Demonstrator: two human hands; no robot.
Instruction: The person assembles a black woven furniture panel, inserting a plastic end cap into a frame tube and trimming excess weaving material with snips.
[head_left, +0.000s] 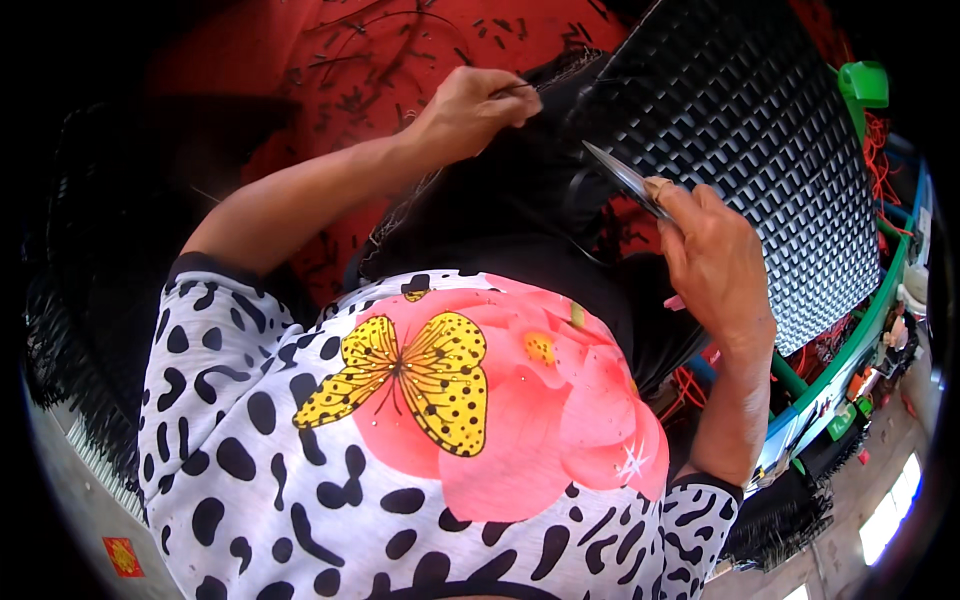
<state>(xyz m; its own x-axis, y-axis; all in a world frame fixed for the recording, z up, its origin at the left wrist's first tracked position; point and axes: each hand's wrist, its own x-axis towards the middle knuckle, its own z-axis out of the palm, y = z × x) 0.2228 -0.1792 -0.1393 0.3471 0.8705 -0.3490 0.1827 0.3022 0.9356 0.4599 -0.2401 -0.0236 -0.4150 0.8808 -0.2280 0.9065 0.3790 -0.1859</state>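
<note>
A woven panel of black strips, shining pale grey on its right part, leans at the right in front of me. My left hand is raised left of the panel's upper left edge. Its fingers are pinched together on a thin dark strand. My right hand is closed around a pointed metal blade tool, whose handle is hidden in the fingers. The blade points up and left, close to the panel's lower left edge. Something beige wraps one finger of that hand.
Short black offcuts lie scattered over the red floor. A green clip-like piece sits at the panel's upper right, near orange-red cords. A curved green tube runs along the right. Bundled black strands hang at the left.
</note>
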